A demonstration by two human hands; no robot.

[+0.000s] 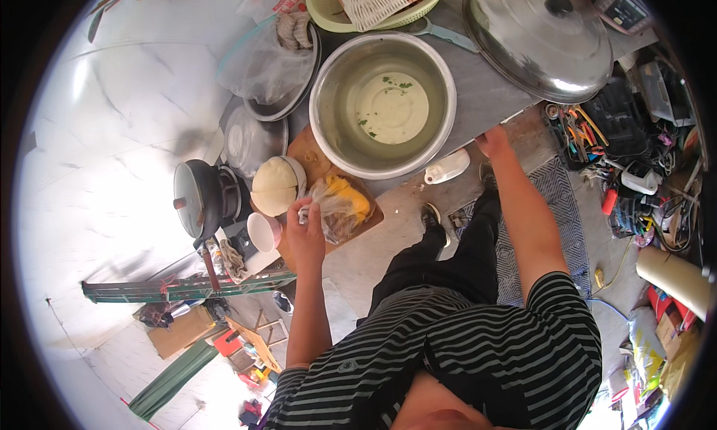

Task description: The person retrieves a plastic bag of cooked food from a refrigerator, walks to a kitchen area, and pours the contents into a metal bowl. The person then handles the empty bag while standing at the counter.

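Note:
My left hand [307,220] grips the gathered neck of a clear plastic bag [330,220]; something yellow shows inside it. The bag rests on a wooden cutting board [364,208] at the counter's edge. Left of that hand are a pale pink bowl [263,232], tipped towards me, and a pale rounded item [274,186] with a crease across it. My right hand [494,141] is at the counter's front edge; its fingers are partly hidden, so I cannot tell whether it holds anything. Between and beyond the hands stands a large metal basin [383,164] with green leaf bits at its bottom.
A lidded black pan [196,200] stands far left, near metal bowls [255,141]. Behind the basin are a green plastic basket [325,12] and a large steel lid [538,43]. A white plastic jug [448,166] and an open toolbox [582,133] are below the counter.

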